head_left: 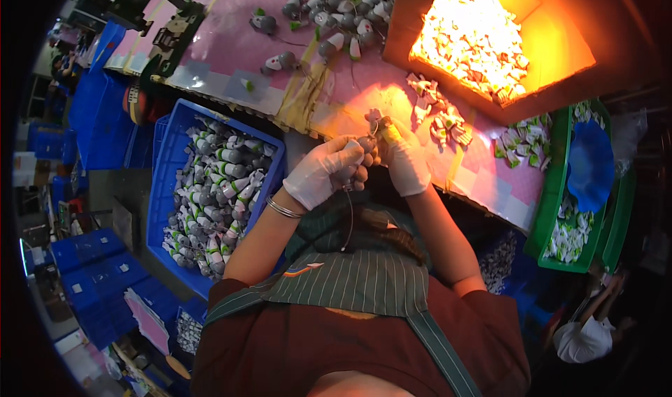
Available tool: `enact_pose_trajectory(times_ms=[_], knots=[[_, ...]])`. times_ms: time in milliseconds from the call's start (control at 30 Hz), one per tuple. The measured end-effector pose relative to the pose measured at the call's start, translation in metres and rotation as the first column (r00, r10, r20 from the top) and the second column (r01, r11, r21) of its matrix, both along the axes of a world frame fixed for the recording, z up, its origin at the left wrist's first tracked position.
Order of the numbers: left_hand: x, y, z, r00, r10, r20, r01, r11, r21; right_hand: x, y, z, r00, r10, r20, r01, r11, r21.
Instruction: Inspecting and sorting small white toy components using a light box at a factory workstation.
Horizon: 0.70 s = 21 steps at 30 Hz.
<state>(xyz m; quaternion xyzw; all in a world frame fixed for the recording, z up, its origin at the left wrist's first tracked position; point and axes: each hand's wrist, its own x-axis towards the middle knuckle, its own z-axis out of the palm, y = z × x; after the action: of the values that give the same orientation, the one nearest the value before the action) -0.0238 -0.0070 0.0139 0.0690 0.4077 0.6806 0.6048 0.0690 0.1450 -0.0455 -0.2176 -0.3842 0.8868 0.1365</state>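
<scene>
Both my hands meet at the table's near edge, in white gloves that leave the fingertips bare. My left hand (315, 173) is closed around a small rounded grey toy piece (366, 143), whose thin cord (351, 218) dangles below. Beside it, the fingers of my right hand (407, 160) pinch together at the top of the same piece, where a small pinkish-grey part (374, 119) sticks up. Fingers hide much of the piece. Close to my right hand lie several small white and green fabric parts (450, 125) on the pink tabletop (224, 29).
Grey-and-white toys (343, 8) are heaped at the far side, with a few loose ones (281, 62) nearer. A brightly lit cardboard box (553, 43) holds small parts. A blue crate (157, 194) of toys stands at left, green trays (540, 239) at right. A metal fixture (171, 40) sits far left.
</scene>
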Motion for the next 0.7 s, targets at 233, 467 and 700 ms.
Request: enact_pose_trajectory(times_ms=[233,467,700], knots=[[0.004,-0.006,-0.003,0.976,-0.068,-0.205,0.033,0.985,-0.167,0.011,0.011,0.024,0.956,0.173,0.239,-0.243,0.919,0.309],[0.006,-0.010,-0.007,0.975,-0.089,-0.203,0.047,0.979,-0.201,0.014,0.018,0.023,0.948,0.232,0.220,-0.273,0.945,0.180],[0.010,-0.005,-0.019,0.886,-0.042,-0.462,-0.053,0.980,-0.191,0.013,0.002,0.026,0.944,0.136,0.299,-0.280,0.810,0.516]])
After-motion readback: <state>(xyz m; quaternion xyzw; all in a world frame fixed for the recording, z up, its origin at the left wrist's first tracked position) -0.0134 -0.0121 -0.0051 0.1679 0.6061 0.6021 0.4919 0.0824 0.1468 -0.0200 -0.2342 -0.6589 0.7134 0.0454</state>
